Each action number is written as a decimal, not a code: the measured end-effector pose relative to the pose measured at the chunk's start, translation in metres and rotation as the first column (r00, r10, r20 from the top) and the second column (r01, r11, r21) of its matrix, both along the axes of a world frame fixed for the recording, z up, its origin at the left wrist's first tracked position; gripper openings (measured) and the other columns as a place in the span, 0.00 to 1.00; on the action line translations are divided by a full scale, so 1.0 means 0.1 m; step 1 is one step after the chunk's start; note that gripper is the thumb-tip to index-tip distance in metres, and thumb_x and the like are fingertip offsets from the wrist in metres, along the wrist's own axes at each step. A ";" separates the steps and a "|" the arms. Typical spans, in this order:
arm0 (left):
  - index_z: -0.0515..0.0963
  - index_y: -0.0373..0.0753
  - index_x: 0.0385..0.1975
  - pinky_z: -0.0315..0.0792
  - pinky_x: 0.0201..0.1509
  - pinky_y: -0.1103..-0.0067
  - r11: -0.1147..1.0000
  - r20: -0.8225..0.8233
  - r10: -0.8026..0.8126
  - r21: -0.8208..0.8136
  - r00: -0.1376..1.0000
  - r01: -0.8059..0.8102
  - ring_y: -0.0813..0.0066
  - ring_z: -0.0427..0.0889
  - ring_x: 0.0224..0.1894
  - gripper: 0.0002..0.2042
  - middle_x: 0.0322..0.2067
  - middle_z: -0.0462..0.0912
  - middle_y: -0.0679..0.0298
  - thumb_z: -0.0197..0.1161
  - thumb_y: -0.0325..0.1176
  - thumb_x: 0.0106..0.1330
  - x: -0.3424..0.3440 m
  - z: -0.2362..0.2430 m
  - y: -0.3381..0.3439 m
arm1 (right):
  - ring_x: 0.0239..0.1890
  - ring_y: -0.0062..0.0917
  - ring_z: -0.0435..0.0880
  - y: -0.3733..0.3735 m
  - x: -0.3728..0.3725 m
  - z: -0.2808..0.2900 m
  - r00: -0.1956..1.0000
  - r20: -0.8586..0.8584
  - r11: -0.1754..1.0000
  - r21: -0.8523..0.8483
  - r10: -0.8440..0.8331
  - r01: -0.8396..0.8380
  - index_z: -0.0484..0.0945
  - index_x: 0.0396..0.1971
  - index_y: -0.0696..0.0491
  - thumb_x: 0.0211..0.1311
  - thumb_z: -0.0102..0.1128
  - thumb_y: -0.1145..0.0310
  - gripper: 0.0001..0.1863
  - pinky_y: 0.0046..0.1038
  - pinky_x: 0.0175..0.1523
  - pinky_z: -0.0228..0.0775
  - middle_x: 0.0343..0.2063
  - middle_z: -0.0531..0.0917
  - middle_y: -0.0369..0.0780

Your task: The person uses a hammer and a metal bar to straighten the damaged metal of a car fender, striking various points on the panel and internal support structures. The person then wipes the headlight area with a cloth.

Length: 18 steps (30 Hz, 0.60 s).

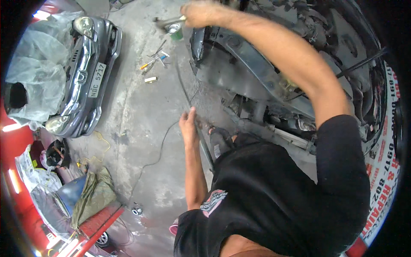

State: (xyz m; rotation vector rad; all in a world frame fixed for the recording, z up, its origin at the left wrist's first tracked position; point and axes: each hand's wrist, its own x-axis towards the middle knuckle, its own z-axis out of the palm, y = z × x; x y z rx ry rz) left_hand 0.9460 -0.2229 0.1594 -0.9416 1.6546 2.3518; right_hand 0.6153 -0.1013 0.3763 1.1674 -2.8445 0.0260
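My right hand (201,15) is raised at the top and closed around the handle of a hammer (160,23), its head pointing left and slightly blurred. Below and nearer to me, my left hand (188,123) closes on a long dark bar (205,147). The bar slants from the floor area ahead down toward my body, its lower end against my black shirt. To the right lies a car's opened front end, with a grey body panel (252,64) bare and my right arm stretched across it.
A green can (175,33) stands beside the panel's corner. Several screwdrivers and tools (156,60) and a small box (150,79) lie on the concrete floor. A dark cable (160,150) snakes across it. At left is a plastic-covered car with a grey bumper (100,55).
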 end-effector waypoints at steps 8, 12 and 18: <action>0.74 0.34 0.46 0.72 0.28 0.80 0.910 -0.320 0.413 0.120 0.853 -0.396 0.77 0.77 0.27 0.10 0.31 0.79 0.65 0.56 0.36 0.79 -0.41 0.98 -0.14 | 0.38 0.52 0.87 -0.96 1.32 -0.49 0.878 0.449 0.776 -0.609 0.166 0.165 0.79 0.46 0.64 0.60 0.61 0.65 0.19 0.45 0.46 0.78 0.36 0.86 0.55; 0.76 0.34 0.46 0.71 0.33 0.82 0.911 -0.400 0.413 0.197 0.818 -0.363 0.82 0.78 0.31 0.08 0.32 0.79 0.67 0.58 0.33 0.77 -0.64 0.92 -0.49 | 0.45 0.47 0.85 -0.50 1.82 -0.96 0.736 0.569 0.574 -0.761 0.366 0.302 0.68 0.57 0.62 0.71 0.60 0.60 0.25 0.43 0.50 0.74 0.48 0.81 0.57; 0.80 0.27 0.52 0.75 0.56 0.71 0.938 -0.437 -0.112 -0.343 0.893 -0.051 0.67 0.83 0.49 0.16 0.50 0.83 0.56 0.58 0.35 0.77 -1.34 1.10 -0.39 | 0.47 0.33 0.81 0.04 1.94 -1.10 0.747 0.641 0.409 -0.738 0.176 0.537 0.60 0.68 0.57 0.72 0.63 0.61 0.32 0.35 0.54 0.74 0.49 0.80 0.43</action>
